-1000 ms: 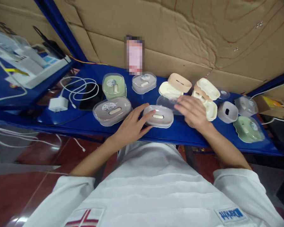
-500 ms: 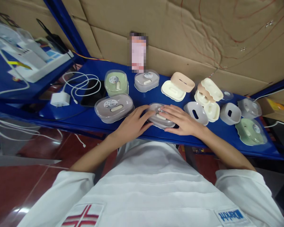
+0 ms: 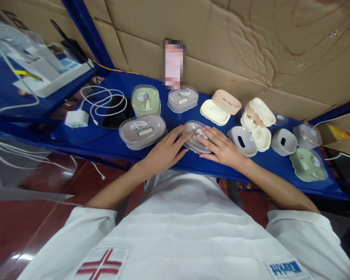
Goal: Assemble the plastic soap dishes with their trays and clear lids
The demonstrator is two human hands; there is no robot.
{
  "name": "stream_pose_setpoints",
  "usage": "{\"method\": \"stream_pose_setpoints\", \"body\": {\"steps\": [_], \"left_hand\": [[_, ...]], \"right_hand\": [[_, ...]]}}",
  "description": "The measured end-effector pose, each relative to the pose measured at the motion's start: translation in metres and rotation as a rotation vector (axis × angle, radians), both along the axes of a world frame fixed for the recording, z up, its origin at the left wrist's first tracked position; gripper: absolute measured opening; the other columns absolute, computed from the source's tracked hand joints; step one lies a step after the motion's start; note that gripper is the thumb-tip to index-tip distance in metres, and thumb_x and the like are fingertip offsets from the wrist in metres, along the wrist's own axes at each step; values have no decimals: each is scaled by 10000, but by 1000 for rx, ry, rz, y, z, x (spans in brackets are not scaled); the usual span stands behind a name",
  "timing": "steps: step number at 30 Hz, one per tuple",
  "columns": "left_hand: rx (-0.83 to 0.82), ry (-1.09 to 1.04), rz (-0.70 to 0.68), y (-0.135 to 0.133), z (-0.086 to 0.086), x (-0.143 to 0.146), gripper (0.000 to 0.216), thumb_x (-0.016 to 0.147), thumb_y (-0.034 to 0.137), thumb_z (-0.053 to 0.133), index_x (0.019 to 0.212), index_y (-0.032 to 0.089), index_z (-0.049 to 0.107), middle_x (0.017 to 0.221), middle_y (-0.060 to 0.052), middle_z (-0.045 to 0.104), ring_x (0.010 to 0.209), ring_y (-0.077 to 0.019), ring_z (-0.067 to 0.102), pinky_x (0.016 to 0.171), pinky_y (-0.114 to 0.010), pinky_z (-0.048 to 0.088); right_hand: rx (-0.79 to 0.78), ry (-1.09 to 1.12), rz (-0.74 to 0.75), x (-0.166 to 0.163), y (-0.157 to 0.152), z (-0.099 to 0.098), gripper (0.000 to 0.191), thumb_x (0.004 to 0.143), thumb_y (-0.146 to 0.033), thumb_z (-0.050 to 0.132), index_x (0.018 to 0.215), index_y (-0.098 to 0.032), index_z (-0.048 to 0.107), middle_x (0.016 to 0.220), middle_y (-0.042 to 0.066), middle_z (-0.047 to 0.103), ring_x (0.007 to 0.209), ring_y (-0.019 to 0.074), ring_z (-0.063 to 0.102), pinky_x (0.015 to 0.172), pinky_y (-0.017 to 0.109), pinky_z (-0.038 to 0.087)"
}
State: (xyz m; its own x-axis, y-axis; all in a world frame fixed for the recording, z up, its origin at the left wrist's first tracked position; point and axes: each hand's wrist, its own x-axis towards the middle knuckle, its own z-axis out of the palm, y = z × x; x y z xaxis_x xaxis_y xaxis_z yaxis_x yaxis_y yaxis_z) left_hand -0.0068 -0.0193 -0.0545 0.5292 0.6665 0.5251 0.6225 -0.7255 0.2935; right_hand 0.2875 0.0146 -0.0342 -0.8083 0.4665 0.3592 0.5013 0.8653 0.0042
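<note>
A grey plastic box (image 3: 190, 127) with a clear cover and a round sticker lies at the front of the blue table, between my hands. Over its left end, my left hand (image 3: 169, 147) lays its fingers on the cover, with the thumb at the near edge. My right hand (image 3: 221, 147) spans the right end the same way, fingers stretched across the cover. Both hands partly hide the box. To the left is a larger grey box (image 3: 128, 134) with a clear cover. A grey slotted shell (image 3: 235, 137) stands beside my right hand.
Farther back are a green box (image 3: 153, 103) and another grey box (image 3: 176, 104). Cream trays (image 3: 209, 112) and peach shells (image 3: 229, 102) lie right of them. A white charger (image 3: 76, 118) with coiled cable is at left. A phone-like screen (image 3: 174, 66) leans against the cardboard.
The grey box between my hands has shifted slightly away from me. My right fingers have slid, so more of its sticker shows. The view has moved a little.
</note>
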Motion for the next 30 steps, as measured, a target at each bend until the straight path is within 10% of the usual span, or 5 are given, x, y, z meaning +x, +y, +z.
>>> {"method": "stream_pose_setpoints", "body": {"steps": [9,15,24,30], "left_hand": [[59,-22,1,-1,3,1,535,1063,219,624,1585,180,510,1655,-252,463,1568,-406,471,1243,-635,488],[121,-1,-40,-4,4,0,417,1049,214,650,1465,202,621,1602,-224,520,1502,-387,534,1201,-613,522],[89,54,-77,-2,1,-2,351,1065,241,630,1415,228,659,1576,-190,557,1450,-360,582,1151,-569,559],[84,92,-97,-3,4,-1,270,1088,256,607,1329,183,704,1513,-197,621,1379,-342,641,1127,-539,577]], "right_hand": [[33,-21,-25,0,11,-4,686,1091,-419,635,1729,-347,395,1738,107,467,1652,361,369,1337,650,320],[82,39,-237,5,12,-5,385,1121,-223,499,1429,-287,721,1442,126,716,1320,319,671,1112,517,522],[-96,-54,-137,-3,19,4,498,1124,-275,455,1609,-220,552,1726,142,477,1624,328,427,1323,629,344],[69,-80,-488,19,13,28,384,1122,-414,505,1272,-152,743,1317,214,755,1245,401,698,1138,638,458]]}}
